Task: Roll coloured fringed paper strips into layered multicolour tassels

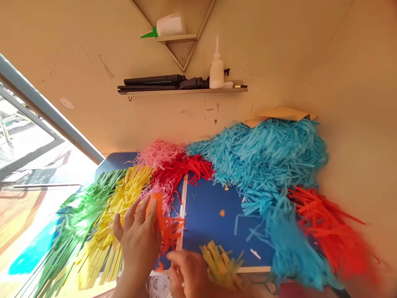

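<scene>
At the left side, long green paper strips (83, 211) lie over the edge of the blue table (211, 215), and yellow paper strips (128, 194) lie just beside them. Next comes the left hand (141, 236), back side up, with its fingers spread. The orange paper (160, 213) is at the near left part of the table, against the index finger; I cannot tell if the hidden thumb also pinches it. Farther behind are pink strips (161, 154) and dark red strips (172, 171). To the right, at the near edge, the right hand (190, 271) has its fingers curled, but it is blurred, and I cannot tell what it grasps. A small yellow bundle (218, 258) is just to its right. Above, on the wall shelf (161, 92), stands a white bottle (216, 73). A big light blue heap (263, 153) fills the far right, and bright red strips (328, 227) lie rightmost.
</scene>
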{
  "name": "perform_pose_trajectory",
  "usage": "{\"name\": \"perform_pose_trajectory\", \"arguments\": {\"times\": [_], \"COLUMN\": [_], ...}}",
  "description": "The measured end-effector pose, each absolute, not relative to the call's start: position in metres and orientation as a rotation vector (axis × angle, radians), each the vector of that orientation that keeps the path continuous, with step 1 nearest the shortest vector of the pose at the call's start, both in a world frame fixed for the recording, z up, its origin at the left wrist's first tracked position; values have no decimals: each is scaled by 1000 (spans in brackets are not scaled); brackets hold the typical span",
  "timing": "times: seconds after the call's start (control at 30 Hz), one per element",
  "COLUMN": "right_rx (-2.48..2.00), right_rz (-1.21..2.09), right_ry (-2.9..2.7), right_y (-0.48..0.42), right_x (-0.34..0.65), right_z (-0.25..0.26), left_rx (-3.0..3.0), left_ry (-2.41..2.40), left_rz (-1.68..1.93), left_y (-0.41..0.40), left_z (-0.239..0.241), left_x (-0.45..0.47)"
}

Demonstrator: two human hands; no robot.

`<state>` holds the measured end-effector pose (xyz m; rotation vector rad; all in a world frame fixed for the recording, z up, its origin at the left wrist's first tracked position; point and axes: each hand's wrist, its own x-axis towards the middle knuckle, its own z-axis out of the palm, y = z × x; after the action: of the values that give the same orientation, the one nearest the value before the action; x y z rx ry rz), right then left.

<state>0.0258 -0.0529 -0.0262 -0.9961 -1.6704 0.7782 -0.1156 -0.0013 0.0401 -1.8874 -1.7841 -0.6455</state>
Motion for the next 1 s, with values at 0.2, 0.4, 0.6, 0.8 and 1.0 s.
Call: {"name": "perform_pose_trajectory", "arguments": {"times": [0.2,0.4,0.6,0.8,1.0], "right_rx": [-894,-851,-868,-1085,-940], "right_rz": [1085,681,641,888,1418], "right_ry": [-1736,-1573,-1891,-2085,-1608], "right_y": [-39,-53,-63,-50,-30], "right_x": [9,11,26,23,5], "right_z": [-17,-26,-11,0,-28], "left_rx": [-1993,-1981,-2039,-2018,-2042], "left_ry": [-1825,-1868,-1967,-2037,-1987], "left_rz": [-570,-636,-704,-547,-606], "left_y": [-11,-17,-5,-4,-7], "left_z": [41,24,18,17,17], "left_x": [-106,-122,-130,-117,-105]}}
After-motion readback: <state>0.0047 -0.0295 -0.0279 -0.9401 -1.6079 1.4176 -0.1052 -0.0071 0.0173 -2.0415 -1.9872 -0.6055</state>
